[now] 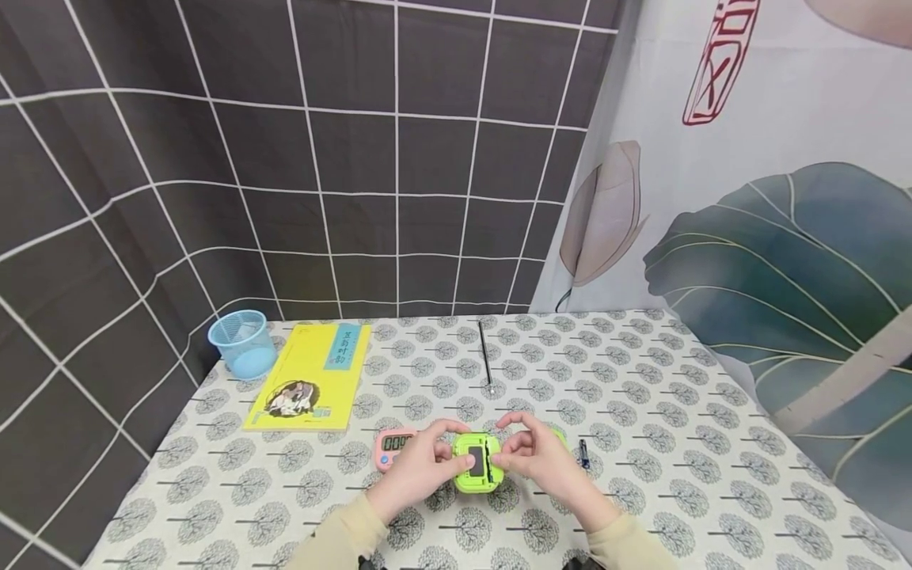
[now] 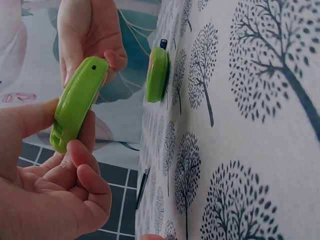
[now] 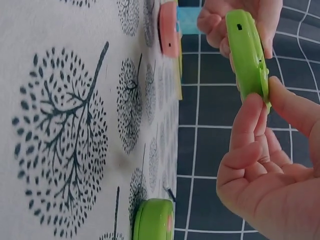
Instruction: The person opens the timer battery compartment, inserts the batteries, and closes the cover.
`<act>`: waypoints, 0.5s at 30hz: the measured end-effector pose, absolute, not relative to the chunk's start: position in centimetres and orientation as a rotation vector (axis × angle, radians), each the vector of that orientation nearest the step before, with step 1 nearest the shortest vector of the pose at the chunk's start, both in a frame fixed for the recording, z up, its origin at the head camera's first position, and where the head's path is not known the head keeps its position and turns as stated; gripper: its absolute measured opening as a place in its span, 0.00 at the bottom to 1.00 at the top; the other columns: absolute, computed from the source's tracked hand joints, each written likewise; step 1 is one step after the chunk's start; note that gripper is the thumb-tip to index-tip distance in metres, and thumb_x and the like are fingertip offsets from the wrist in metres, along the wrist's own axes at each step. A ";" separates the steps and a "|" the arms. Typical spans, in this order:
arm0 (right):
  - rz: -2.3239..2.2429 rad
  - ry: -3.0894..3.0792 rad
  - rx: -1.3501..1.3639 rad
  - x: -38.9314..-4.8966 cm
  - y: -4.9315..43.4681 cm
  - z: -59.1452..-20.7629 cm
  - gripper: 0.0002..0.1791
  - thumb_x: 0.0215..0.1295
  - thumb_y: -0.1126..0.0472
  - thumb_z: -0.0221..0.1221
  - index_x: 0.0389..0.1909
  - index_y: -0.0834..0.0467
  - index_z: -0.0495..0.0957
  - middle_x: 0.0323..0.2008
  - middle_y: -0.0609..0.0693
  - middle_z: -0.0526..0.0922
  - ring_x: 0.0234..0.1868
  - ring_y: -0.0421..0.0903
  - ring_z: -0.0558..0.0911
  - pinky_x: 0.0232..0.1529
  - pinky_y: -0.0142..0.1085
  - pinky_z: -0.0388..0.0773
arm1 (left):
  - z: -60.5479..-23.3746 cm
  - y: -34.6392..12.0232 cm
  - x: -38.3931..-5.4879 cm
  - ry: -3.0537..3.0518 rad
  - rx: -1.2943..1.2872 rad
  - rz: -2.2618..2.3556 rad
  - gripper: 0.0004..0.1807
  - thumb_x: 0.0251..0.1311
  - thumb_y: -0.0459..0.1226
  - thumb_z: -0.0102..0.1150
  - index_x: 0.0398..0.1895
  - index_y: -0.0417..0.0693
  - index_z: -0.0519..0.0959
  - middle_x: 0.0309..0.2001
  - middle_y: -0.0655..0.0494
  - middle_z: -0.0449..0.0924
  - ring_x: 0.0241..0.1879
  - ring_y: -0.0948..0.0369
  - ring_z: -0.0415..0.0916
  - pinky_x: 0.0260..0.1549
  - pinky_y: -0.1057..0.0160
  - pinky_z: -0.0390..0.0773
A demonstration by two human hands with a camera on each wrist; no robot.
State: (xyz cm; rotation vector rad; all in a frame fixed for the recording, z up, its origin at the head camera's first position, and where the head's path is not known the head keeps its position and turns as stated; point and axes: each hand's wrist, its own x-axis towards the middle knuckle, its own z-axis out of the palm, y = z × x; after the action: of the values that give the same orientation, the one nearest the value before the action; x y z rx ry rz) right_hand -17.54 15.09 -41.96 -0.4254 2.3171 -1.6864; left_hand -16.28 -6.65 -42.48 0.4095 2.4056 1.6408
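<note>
Both hands hold a lime-green timer [image 1: 478, 462] above the table, its back with a dark panel and dark slot facing up in the head view. My left hand [image 1: 423, 465] pinches its left side, thumb on the back and fingers beneath, as the left wrist view shows. My right hand [image 1: 539, 459] pinches the opposite edge between thumb and fingertips; the right wrist view shows this grip on the green timer [image 3: 246, 57]. A pink timer [image 1: 390, 448] lies by the left hand, partly covered. Beside the right hand lies a second green rounded device [image 2: 157, 75], mostly hidden in the head view.
A small dark-blue battery [image 1: 584, 454] lies right of the right hand. Farther back is a thin dark stick [image 1: 486, 356]. At the back left are a yellow book [image 1: 313, 376] and a blue mesh basket [image 1: 244, 340]. Dark gridded cloth [image 1: 356, 158] hangs behind the table.
</note>
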 end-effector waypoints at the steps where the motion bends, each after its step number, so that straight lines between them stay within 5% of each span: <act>1: -1.692 2.314 -0.411 -17.5 15.0 -42.0 0.31 0.52 0.63 0.68 0.55 0.67 0.66 0.29 0.53 0.81 0.28 0.44 0.81 0.35 0.37 0.81 | -42.5 -6.6 -16.3 2.409 0.411 1.640 0.26 0.57 0.43 0.64 0.57 0.44 0.71 0.21 0.59 0.78 0.17 0.66 0.64 0.18 0.70 0.66; 8: -1.711 2.298 -0.354 -17.3 14.8 -42.1 0.29 0.51 0.62 0.69 0.52 0.67 0.68 0.26 0.55 0.83 0.28 0.53 0.82 0.34 0.41 0.80 | -42.5 -6.5 -16.3 2.421 0.400 1.641 0.26 0.56 0.42 0.65 0.57 0.44 0.71 0.19 0.60 0.75 0.16 0.67 0.63 0.16 0.71 0.65; 15: -1.693 2.297 -0.334 -17.4 15.0 -42.1 0.28 0.51 0.61 0.69 0.51 0.67 0.70 0.26 0.53 0.82 0.27 0.48 0.80 0.34 0.39 0.80 | -42.4 -6.3 -16.2 2.430 0.415 1.641 0.25 0.55 0.42 0.65 0.56 0.47 0.72 0.19 0.59 0.75 0.17 0.67 0.64 0.17 0.71 0.67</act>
State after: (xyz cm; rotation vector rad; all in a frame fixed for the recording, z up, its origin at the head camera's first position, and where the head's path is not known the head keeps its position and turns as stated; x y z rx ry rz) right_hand -17.38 14.98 -42.10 -0.3336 2.2968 -1.6929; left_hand -16.23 -6.27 -42.39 0.4153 2.4298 1.6407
